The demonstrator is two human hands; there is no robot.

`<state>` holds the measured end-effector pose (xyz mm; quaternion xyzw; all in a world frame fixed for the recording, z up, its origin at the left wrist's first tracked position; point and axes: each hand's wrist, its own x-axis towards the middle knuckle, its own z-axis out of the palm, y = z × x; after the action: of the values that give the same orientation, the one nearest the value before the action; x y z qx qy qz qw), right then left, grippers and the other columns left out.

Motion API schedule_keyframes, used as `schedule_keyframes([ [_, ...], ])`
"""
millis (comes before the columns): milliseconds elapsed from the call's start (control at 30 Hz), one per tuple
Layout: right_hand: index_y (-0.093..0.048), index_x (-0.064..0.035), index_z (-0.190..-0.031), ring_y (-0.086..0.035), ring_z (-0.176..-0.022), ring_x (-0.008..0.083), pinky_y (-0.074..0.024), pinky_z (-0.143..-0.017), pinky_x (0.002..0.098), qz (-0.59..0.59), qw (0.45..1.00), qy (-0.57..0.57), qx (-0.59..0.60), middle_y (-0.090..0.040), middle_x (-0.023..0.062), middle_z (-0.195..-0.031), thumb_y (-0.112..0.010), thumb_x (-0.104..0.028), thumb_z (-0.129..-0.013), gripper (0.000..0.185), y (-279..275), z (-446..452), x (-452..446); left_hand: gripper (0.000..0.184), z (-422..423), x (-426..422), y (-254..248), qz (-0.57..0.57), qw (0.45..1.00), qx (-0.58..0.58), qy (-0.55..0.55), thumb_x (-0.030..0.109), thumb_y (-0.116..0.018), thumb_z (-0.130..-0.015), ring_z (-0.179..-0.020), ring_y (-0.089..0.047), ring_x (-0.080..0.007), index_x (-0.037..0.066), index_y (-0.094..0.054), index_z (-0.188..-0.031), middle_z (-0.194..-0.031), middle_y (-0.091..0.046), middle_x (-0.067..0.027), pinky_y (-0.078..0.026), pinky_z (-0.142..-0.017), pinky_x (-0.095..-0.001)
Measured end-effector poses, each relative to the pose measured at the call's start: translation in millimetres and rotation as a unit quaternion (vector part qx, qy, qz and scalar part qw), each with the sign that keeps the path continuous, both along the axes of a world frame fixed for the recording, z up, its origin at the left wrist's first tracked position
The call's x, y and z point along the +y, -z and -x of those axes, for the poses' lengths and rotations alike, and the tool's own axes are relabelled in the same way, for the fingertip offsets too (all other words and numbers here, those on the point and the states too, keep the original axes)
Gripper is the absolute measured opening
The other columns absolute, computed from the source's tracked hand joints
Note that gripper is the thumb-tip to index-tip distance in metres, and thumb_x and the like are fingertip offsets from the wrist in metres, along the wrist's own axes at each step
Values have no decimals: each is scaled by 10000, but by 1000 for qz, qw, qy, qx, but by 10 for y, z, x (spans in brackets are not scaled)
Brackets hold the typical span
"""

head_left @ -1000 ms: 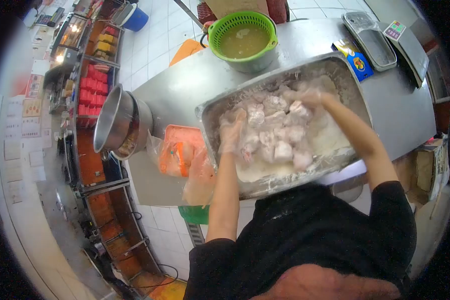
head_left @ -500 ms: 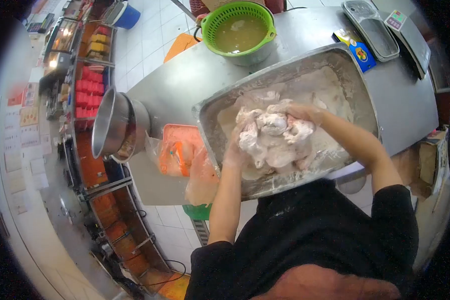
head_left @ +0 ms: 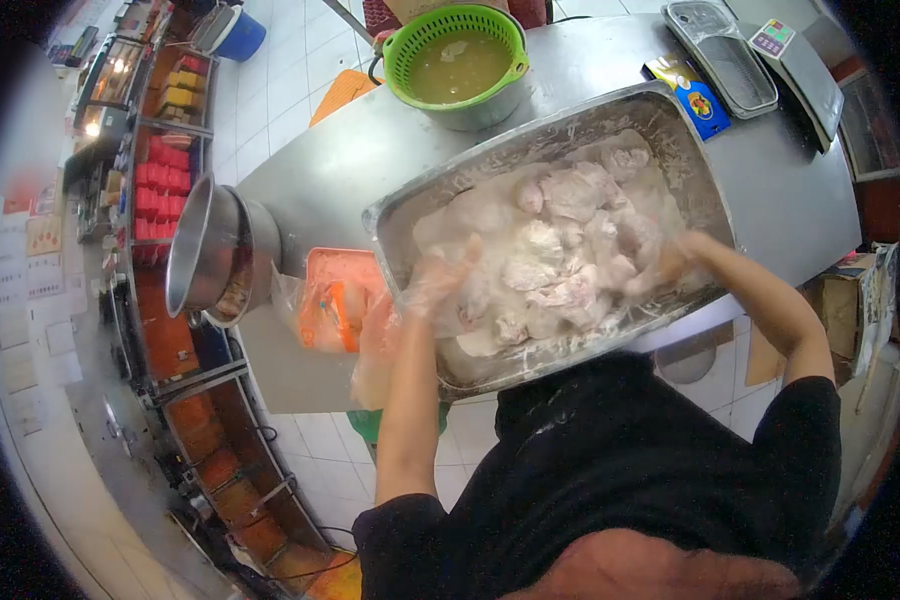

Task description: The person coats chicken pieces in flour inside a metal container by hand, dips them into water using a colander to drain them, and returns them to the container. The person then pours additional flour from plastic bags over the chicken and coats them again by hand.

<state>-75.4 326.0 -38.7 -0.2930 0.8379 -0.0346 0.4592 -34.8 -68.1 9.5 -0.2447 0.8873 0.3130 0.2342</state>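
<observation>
Several flour-coated pieces of what looks like raw chicken (head_left: 567,290) lie spread in white flour (head_left: 470,215) in a large metal tray (head_left: 722,200). At the tray's left side is my left hand (head_left: 444,282), dusted with flour, its thumb apart from the fingers and nothing held. My right hand (head_left: 678,258) is at the right side of the tray, close to the coated pieces. Motion blurs its fingers, so their pose is unclear.
Behind the tray stands a green colander (head_left: 400,65) of cloudy liquid in a metal pot. To the left are a steel pot (head_left: 205,250) and an orange-red tray (head_left: 345,262) with plastic bags. A blue-yellow packet (head_left: 703,105), lidded container (head_left: 740,75) and scale (head_left: 805,85) sit at right.
My hands have moved apart, left and right, and let go of the gathered coated pieces. Those pieces now lie spread out across the flour in the tray.
</observation>
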Motion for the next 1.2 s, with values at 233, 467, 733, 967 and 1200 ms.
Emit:
schedule_keyframes([
  [233, -443, -172, -1406, -620, -1051, 290, -483, -921, 400, 188, 957, 43, -215, -589, 142, -1271, -729, -366, -776, 718, 399, -364, -805, 588, -392, 45, 406, -435, 871, -187, -126, 470, -613, -913, -971, -646, -245, 42, -519, -1306, -1141, -643, -136, -536, -787, -364],
  [467, -371, -105, -1462, -537, -1197, 249, -467, -960, 466, 390, 810, 277, -339, -516, 126, -1381, -703, -423, -849, 766, 448, -183, -1422, 475, -820, 289, 263, -575, 750, -123, -302, 406, -572, -962, -889, -662, -219, 86, -509, -1306, -1122, -643, -80, -569, -702, -363],
  [733, -618, -13, -1182, -614, -990, 136, -529, -859, 252, 436, 819, 366, -73, -654, 67, -1098, -617, -115, -919, 281, -109, 110, -670, 480, -454, 771, -614, -661, 703, 13, -262, 364, -584, -959, -990, -619, -270, 37, -485, -1296, -1143, -610, -117, -544, -839, -411],
  [967, -536, -19, -1327, -551, -1204, 335, -452, -1009, 363, 204, 847, 448, 203, -575, 236, -1285, -599, -413, -886, 595, -296, 735, -123, 455, -230, 693, -194, -268, 911, 313, 3, 394, -614, -943, -930, -639, -204, 19, -601, -1199, -1073, -638, -92, -538, -839, -333],
  [1200, -512, 31, -1325, -545, -1199, 389, -424, -1031, 422, 16, 922, 362, 137, -525, 298, -1314, -536, -760, -738, 986, -572, 939, -715, 540, -58, 118, 1026, -657, 703, 23, -271, 520, -519, -959, -842, -648, -152, 90, -552, -1284, -1020, -664, -57, -566, -711, -308],
])
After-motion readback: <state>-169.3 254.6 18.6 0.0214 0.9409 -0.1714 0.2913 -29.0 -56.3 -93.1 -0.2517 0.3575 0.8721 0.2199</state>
